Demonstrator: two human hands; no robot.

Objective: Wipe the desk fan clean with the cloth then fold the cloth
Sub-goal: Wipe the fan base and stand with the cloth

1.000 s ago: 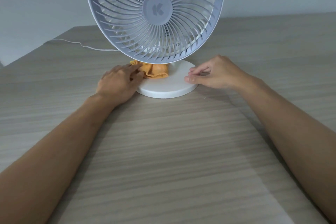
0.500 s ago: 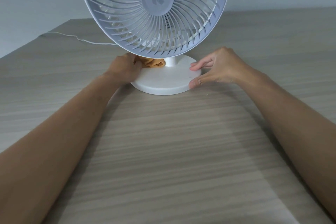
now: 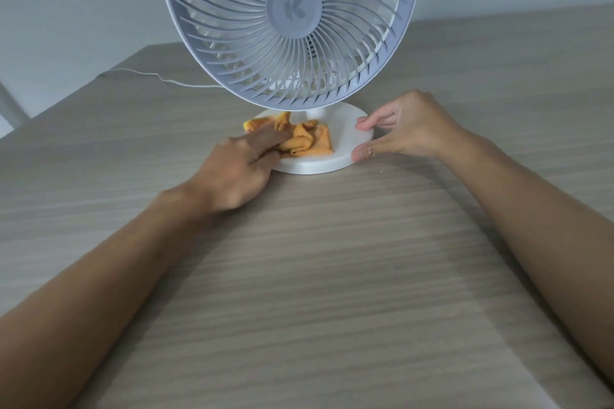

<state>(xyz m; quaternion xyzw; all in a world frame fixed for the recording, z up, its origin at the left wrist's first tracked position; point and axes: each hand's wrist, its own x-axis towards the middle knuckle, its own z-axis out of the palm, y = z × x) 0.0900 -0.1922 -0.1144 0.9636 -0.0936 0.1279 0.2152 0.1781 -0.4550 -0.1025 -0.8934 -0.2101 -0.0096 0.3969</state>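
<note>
A white desk fan (image 3: pixel 289 26) with a round grille stands on a round white base (image 3: pixel 345 139) at the middle of the wooden table. A crumpled orange cloth (image 3: pixel 305 139) lies on the left and front of the base, under the grille. My left hand (image 3: pixel 242 166) presses its fingers on the cloth's left side. My right hand (image 3: pixel 405 129) grips the base's right rim between thumb and fingers.
The fan's thin white cord (image 3: pixel 159 76) trails left across the table (image 3: pixel 332 276) to its far left edge. A pale wall stands behind. A tiny crumb (image 3: pixel 382 171) lies on the table by the base.
My left hand has drawn the cloth from behind the stem toward the front of the base, so more of it shows. My right hand stays on the base's right rim.
</note>
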